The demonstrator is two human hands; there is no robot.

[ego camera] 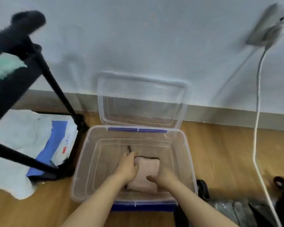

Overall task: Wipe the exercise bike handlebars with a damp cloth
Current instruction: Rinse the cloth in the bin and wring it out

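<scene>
Handlebar [25,22]: black, foam-covered, upper left of the view, blurred. Its long axis slants from the left edge up toward the right, with the rounded end pointing at the wall. A pale green cloth [2,68] hangs on the black frame just below it.

White and blue bag [39,141]: lies on the wooden floor [220,153] at left, partly behind the black frame legs.

Clear plastic box [82,161]: stands on the floor at centre, open, its clear lid [143,99] tipped up against the wall behind it. Blue clips show on the far and near rims.

Left hand [127,169]: reaches into the box, resting on the left edge of the pink cloth. The fingers are curled together over the far left corner; whether they pinch the fabric cannot be told.

Pink cloth [147,172]: a folded, roughly square pad flat on the box bottom, between the two hands and touching both. Its slightly longer axis runs from the near rim toward the wall. A dark item lies beneath it, showing at the far edge.

Right hand [162,176]: on the right edge of the pink cloth, thumb laid across the top, other fingers tucked out of sight at the side.

White cable [256,128]: hangs from a wall socket [269,27] at upper right down to the floor.
</scene>
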